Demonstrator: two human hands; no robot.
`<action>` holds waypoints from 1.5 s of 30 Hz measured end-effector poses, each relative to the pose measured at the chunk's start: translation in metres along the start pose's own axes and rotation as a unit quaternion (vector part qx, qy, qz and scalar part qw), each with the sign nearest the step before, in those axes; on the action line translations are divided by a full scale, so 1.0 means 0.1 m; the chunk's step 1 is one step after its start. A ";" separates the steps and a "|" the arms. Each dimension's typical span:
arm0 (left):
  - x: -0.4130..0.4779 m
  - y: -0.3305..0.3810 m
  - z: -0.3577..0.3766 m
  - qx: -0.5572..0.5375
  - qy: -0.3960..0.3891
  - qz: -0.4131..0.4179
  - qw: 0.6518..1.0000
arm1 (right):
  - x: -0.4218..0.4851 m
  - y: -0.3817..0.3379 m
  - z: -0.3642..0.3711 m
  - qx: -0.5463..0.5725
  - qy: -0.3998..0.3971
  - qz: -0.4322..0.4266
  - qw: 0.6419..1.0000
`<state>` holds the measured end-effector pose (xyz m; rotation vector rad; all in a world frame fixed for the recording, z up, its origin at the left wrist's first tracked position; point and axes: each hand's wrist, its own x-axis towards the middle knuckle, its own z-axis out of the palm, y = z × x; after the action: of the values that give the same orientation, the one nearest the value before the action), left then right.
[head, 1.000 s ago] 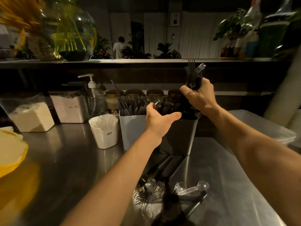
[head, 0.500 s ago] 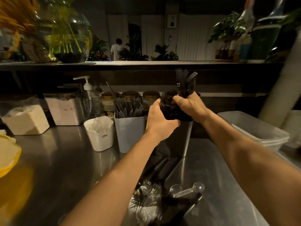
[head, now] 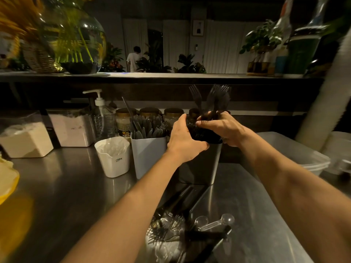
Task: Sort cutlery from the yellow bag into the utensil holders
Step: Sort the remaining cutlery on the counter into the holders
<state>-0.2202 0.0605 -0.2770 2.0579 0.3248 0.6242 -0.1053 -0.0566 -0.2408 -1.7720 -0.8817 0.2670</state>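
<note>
In the head view, the left hand (head: 185, 142) wraps the near left corner of the dark holder (head: 199, 168), thumb lying along the front rim and fingers curled round the side. This is probably to keep the tall, narrow box from tipping or sliding on the steel counter (head: 66, 186) as more goes in. The right hand (head: 223, 128) sits right over the holder's mouth, its fingers closed round the handles of a bunch of black forks (head: 218, 99). The forks stand upright with tines up, apparently so they match the forks already packed inside. Both forearms reach forward and converge on the holder, with the wrists nearly level. Just to the left stands a grey holder (head: 149, 158) full of knives, and beside it a white cup (head: 114, 160) of clear pieces, so each kind seems to have its own container. The yellow bag (head: 8, 179) lies at the far left edge, well apart. A loose pile of cutlery (head: 190, 232), black and clear, lies on the counter near the person, not yet sorted.
</note>
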 end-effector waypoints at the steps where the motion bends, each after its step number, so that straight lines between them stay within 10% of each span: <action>1: 0.01 0.02 0.01 0.002 -0.001 -0.001 1.000 | -0.02 -0.01 0.00 0.002 0.005 -0.007 1.000; 10: 0.07 0.15 -0.01 0.041 0.009 0.015 0.999 | 0.06 -0.09 0.04 0.094 0.130 -0.061 0.985; 19: 0.11 0.12 0.05 0.032 -0.011 0.021 0.999 | -0.04 0.04 -0.04 0.066 -0.039 -0.031 0.997; 26: 0.11 0.23 -0.02 0.012 -0.002 0.034 0.999 | -0.01 -0.16 -0.03 0.150 0.185 -0.111 0.965; 31: 0.13 0.24 0.00 0.004 -0.015 0.042 0.999 | 0.01 -0.18 -0.03 -0.004 0.302 -0.220 0.928; 39: 0.11 0.22 0.05 0.008 -0.025 0.045 0.999 | -0.02 -0.05 0.04 -0.008 0.124 -0.031 0.992; 45: 0.14 0.18 0.06 0.022 -0.030 0.041 0.999 | 0.01 -0.14 -0.01 0.010 0.205 -0.114 0.972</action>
<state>-0.2050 0.0532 -0.2606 2.1352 0.2230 0.6084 -0.1100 -0.0544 -0.2273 -1.6097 -0.7655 -0.2341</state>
